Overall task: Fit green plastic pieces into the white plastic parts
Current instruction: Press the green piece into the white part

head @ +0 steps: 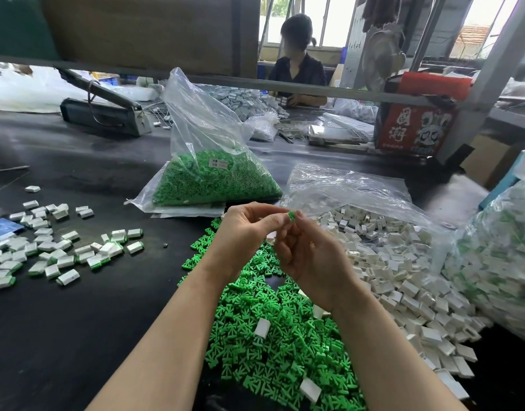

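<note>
Pinching a small green piece point(291, 216) between fingertips, a worker's two hands meet above a dark work table point(77, 336) in the head-camera view. The left hand point(246, 232) curls its thumb and forefinger toward the piece from the left, while the right hand point(308, 256) closes its fingers round it from below; a sliver of white shows between the two palms, though whether it is a white part held there cannot be told.

Directly beneath the forearms lies a loose heap of green pieces point(273, 336), with a few stray white parts point(262, 327) resting on top of it. Just to the right, touching that heap, spreads a larger pile of white parts point(403, 280), spilling out of an opened clear bag point(344, 185). Behind the hands stands a second clear bag of green pieces point(214, 179), its neck upright and a small label on its side. At the far right edge sits another bag point(498, 262) packed with white-and-green units.

On the left of the table, well apart from the hands, lie scattered assembled units point(62, 253), white shells with green showing at one end. A dark heat-sealing machine point(104, 111) rests further back. Across the table a second person point(297, 69) in a dark top sits working near a red printed box point(415, 126).
</note>
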`<act>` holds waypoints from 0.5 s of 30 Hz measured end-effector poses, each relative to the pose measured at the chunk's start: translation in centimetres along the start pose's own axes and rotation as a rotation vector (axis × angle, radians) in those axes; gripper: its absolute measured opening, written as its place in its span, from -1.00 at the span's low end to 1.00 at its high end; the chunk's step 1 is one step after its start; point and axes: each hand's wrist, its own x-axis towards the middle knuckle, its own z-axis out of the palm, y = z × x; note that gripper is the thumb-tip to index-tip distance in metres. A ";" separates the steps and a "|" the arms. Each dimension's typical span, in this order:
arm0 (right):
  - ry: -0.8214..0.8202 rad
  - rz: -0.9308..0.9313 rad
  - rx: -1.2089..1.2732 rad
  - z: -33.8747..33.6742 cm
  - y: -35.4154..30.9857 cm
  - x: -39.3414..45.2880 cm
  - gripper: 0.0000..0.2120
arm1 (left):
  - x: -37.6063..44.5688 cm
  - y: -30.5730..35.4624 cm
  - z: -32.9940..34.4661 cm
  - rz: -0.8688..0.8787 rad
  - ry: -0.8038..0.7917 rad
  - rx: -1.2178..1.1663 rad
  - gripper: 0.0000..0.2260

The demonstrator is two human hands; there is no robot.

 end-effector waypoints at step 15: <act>0.142 -0.181 -0.373 0.1 0.1 -0.4 -0.76 | 0.0 0.1 1.9 -0.135 0.115 -0.118 -0.87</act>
